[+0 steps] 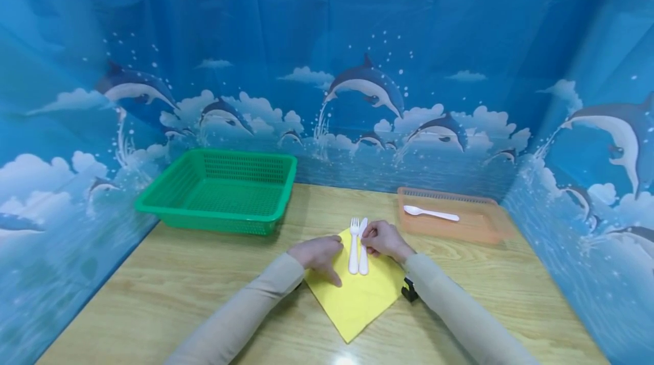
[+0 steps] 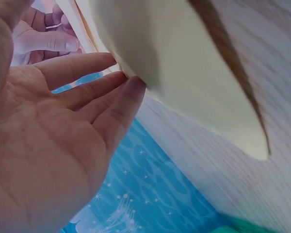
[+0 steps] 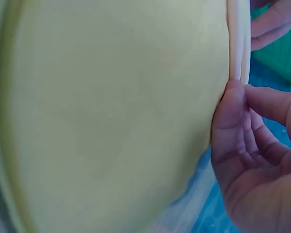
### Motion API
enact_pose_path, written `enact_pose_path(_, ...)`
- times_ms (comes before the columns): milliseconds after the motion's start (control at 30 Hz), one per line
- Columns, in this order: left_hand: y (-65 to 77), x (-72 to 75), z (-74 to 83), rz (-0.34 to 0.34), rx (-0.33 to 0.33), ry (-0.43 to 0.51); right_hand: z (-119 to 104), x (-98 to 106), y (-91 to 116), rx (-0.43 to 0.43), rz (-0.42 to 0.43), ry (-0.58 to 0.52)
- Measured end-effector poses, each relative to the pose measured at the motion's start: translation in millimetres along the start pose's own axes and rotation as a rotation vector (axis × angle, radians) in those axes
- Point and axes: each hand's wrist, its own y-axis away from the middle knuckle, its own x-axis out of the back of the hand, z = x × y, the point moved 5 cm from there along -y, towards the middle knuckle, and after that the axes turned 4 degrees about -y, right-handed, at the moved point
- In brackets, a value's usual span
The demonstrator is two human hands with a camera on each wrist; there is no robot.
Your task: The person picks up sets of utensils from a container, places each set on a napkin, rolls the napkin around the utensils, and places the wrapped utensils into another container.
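Observation:
A yellow napkin (image 1: 352,311) lies on the table with one corner towards me. On it a white plastic fork (image 1: 353,248) and a white plastic knife (image 1: 364,260) lie side by side, handles towards me. My right hand (image 1: 384,239) pinches the knife between thumb and forefinger; the right wrist view shows the fingers (image 3: 228,116) curled at its handle. My left hand (image 1: 319,254) rests on the napkin's left part with fingers spread. In the left wrist view its straight fingertips (image 2: 136,85) touch the napkin (image 2: 184,73).
A green plastic basket (image 1: 214,217) stands at the back left. At the back right, a shallow orange tray (image 1: 434,229) holds a white plastic spoon (image 1: 431,213). Blue dolphin-print curtains (image 1: 286,41) enclose the wooden table (image 1: 117,297) at the back and sides.

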Motion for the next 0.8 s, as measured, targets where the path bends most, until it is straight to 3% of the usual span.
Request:
enact_pose_path(533,-0.2,0.5,0.6,0.015,-0.014,-0.004,-4.0,-0.6,3.1,0.003,-0.002,0.05)
enact_pose_path(800,-1.7,0.5,-1.6,0.043,-0.037,0.001,-5.6,6.9,3.9,0.062,-0.01,0.061)
